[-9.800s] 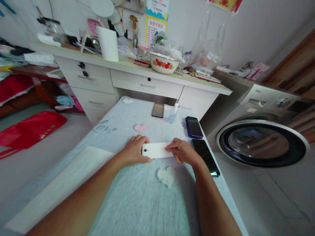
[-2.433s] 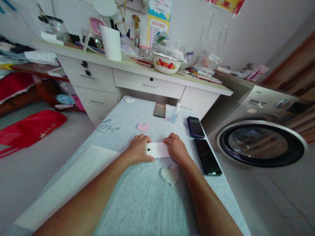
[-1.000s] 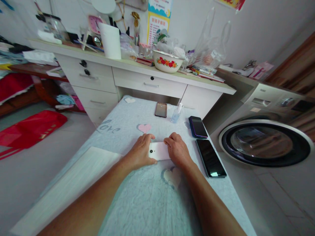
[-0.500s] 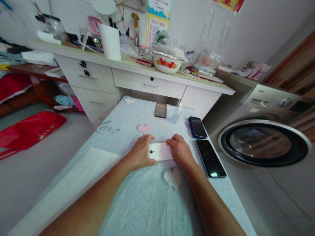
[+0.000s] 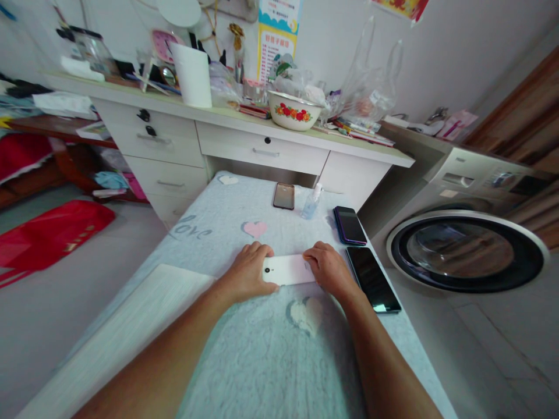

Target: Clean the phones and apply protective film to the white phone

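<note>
A white smartphone (image 5: 288, 270) lies back side up on the cloth-covered table, its camera lens towards the left. My left hand (image 5: 251, 270) grips its left end, thumb along the near edge and fingers along the far edge. At the other end, my right hand (image 5: 327, 267) is closed with bent fingers on the phone's right part, covering that corner. Whether anything small sits under those fingertips is hidden. Right of this hand lie a large dark-screened phone (image 5: 373, 279) and, farther back, a smaller dark phone (image 5: 350, 226).
A spray bottle (image 5: 311, 202) and a brownish phone case (image 5: 284, 196) are at the table's far end. A pale board-like strip (image 5: 131, 331) runs along the left side. Behind stands a white desk (image 5: 170, 139) with a flowered bowl (image 5: 294, 110); a washing machine (image 5: 463, 221) is at the right.
My right hand has slid a little to the right along the phone, baring more of its white back. My left hand keeps its grip. The view has shifted slightly.
</note>
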{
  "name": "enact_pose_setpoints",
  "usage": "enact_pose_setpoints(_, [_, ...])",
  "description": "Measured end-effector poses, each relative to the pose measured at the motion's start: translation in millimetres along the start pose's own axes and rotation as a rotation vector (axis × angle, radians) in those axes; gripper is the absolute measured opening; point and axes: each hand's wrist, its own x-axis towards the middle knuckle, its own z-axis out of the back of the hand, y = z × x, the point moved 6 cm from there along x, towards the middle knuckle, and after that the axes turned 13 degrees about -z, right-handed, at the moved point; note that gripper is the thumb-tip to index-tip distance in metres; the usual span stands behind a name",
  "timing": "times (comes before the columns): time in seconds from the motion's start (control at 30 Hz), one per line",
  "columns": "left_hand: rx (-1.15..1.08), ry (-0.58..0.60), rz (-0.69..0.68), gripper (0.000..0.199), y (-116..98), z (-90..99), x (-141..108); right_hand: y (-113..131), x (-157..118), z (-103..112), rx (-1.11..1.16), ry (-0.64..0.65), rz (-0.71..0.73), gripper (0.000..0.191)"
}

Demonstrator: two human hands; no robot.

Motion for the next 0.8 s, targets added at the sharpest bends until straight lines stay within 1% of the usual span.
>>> enact_pose_setpoints(0.23, [0.016, 0.013, -0.004, 0.049, -1, 0.9, -1, 0, -8, 9, 0.155, 0.193, 0.077, 0.022])
enact_pose_setpoints(0.3, [0.017, 0.015, 0.002, 0.049, -1, 0.9, -1, -2, -11, 9, 0.2, 0.272, 0.06, 0.023])
enact_pose_setpoints(0.4, [0.016, 0.008, 0.0, 0.049, 0, -0.1, -2, -6, -17, 7, 0.263, 0.387, -0.006, 0.024])
enact_pose_setpoints(0.47, [0.011, 0.003, -0.002, 0.05, 2, -1.2, -2, -8, -18, 6, 0.285, 0.407, -0.026, 0.025])
enact_pose_setpoints(0.53, [0.004, 0.002, -0.011, 0.05, 3, -2.0, -2, -7, -16, 7, 0.287, 0.359, -0.005, 0.025])
enact_pose_setpoints(0.67, [0.003, 0.02, -0.023, 0.052, 4, -2.5, -2, -5, -8, 8, 0.257, 0.167, 0.066, 0.024])
enact_pose_setpoints(0.8, [0.011, 0.033, -0.026, 0.054, 3, -1.3, -2, -5, -2, 1, 0.201, 0.05, 0.04, 0.022])
